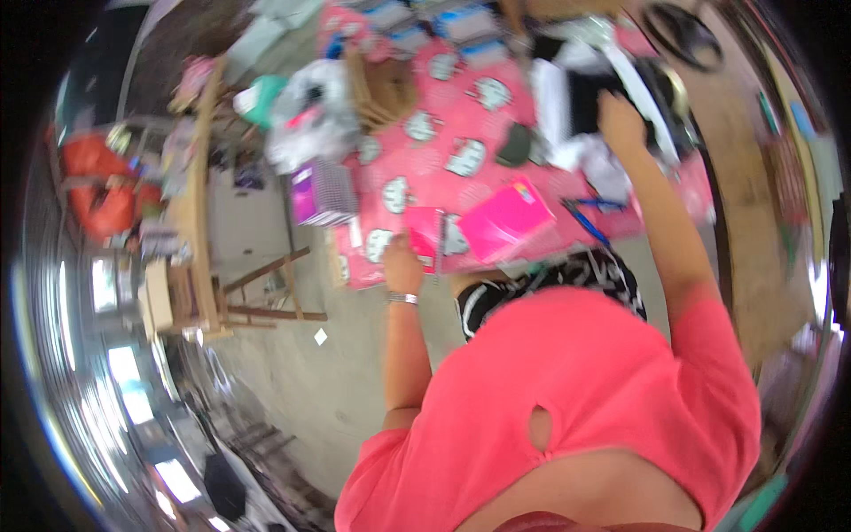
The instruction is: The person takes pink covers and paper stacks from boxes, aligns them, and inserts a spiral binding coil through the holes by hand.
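Observation:
My left hand (404, 269) is closed at the lower left corner of a small pink spiral notebook (428, 232), at the table's near edge. Right of it lies a larger bright pink pack (507, 218), flat on the cloth. My right hand (621, 124) reaches far right, over a black piece (587, 105) among white plastic bags or wraps (554, 102); its fingers are blurred, and what they touch cannot be made out. Blue-handled pliers or snips (587, 222) lie nearer to me, below the right forearm.
The table wears a pink cartoon-print cloth (417, 164). A purple stack of notebooks (321, 193), a filled clear plastic bag (312, 115) and a brown open box (379, 89) stand at left. Blue-and-white packs (465, 27) line the back. A wooden frame (199, 204) stands left.

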A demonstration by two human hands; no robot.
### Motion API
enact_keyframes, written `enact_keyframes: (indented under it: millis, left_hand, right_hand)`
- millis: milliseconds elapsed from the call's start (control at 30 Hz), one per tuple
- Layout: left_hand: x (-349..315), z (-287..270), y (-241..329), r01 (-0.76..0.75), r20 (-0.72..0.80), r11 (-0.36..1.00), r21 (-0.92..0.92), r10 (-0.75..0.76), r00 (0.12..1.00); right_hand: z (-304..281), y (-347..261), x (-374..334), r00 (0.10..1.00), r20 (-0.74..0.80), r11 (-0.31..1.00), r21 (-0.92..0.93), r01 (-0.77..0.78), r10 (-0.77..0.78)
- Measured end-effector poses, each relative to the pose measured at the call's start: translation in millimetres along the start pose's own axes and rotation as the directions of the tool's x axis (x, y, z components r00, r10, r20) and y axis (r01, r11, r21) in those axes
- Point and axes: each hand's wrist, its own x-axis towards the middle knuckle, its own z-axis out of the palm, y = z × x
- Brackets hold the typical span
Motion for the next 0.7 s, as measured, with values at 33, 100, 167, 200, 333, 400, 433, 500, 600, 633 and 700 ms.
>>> enact_keyframes:
  millis: [33,100,167,200,333,400,433,500,600,633,700]
  left_hand:
    - [-10.4,5.0,-19.9,-0.015,-0.044,0.997,0.082,0.018,0.999]
    - [3.0,0.9,-6.1,0.015,-0.047,1.0,0.015,-0.015,0.999]
    - [6.1,-7.6,4.5,0.071,-0.045,0.995,-0.065,-0.074,0.996]
    - [0.9,-14.0,5.1,0.115,-0.033,0.987,-0.109,-0.119,0.992]
    - [-34.6,14.7,-16.8,0.248,-0.447,0.816,-0.522,-0.509,0.735]
    - [-68.3,43.6,-29.3,0.366,-0.425,0.59,-0.72,-0.791,0.439]
    - [-81.7,71.4,-41.8,0.366,-0.322,0.417,-0.832,-0.9,0.294]
    - [-121.9,117.9,-70.0,0.664,0.001,0.153,-0.732,-0.974,0.226]
    - [-142.4,151.5,-60.6,0.792,0.56,-0.13,-0.596,-0.774,0.295]
    - [-144.1,158.7,-44.7,0.765,0.667,-0.256,-0.591,-0.689,0.285]
    - [-139.8,167.0,-42.6,0.77,0.665,-0.206,-0.604,-0.663,0.344]
  right_hand:
    - [-3.9,-23.7,-1.7,0.996,0.088,0.999,0.041,-0.02,0.017]
    - [3.5,-5.0,-3.6,0.999,-0.036,0.997,0.077,-0.03,0.033]
    - [6.5,7.5,-1.8,1.0,-0.031,0.999,0.033,-0.001,0.002]
    - [1.2,1.6,-1.0,0.995,0.097,0.999,0.043,-0.028,0.024]
    - [23.6,35.6,15.9,0.992,0.074,0.986,0.141,0.091,-0.102]
    - [18.3,41.9,19.5,0.99,0.106,0.976,0.207,0.069,-0.093]
    - [16.0,47.2,22.0,0.991,0.106,0.977,0.205,0.064,-0.087]
    - [20.6,49.9,27.1,0.99,0.091,0.974,0.212,0.084,-0.105]
    - [19.0,48.5,38.7,0.986,0.154,0.994,0.103,0.041,-0.057]
    - [13.8,42.2,38.6,0.979,0.195,0.996,0.081,0.048,-0.063]
    - [5.4,21.5,41.2,0.963,0.256,0.989,0.141,0.049,-0.084]
